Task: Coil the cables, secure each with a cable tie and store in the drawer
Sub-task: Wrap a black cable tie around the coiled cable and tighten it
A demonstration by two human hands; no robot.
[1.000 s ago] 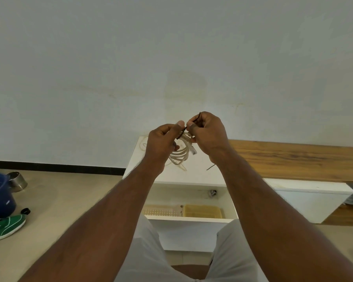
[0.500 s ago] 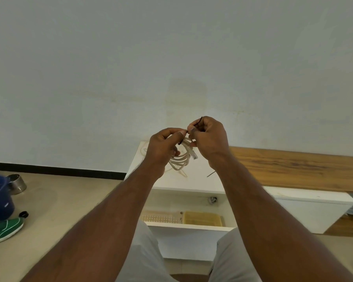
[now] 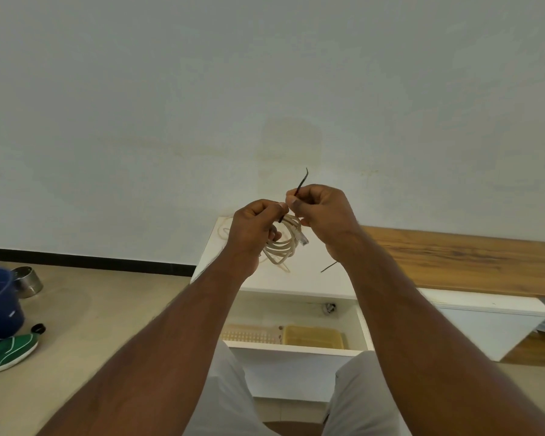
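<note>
More of the black tie (image 3: 302, 183) sticks up above the right hand (image 3: 323, 215) than half a second ago; its tail now stands clear of the knuckles, curling at the tip. Both hands sit a touch higher against the wall, and close together as before. The right hand pinches the tie tail between thumb and forefinger. The left hand (image 3: 255, 229) is closed around the top of the coil (image 3: 283, 245), thumb pressed down where the tie wraps it. The coil hangs in the air between the hands, above the white worktop (image 3: 299, 278).

Count: one pale coil in hand, with one clear plug end showing. A second loose cable (image 3: 223, 229) lies on the worktop behind the left hand. One spare tie (image 3: 328, 266) lies on the worktop near the right wrist. One drawer (image 3: 296, 347) stands open below, holding two trays, one cream and slotted, one yellow.
</note>
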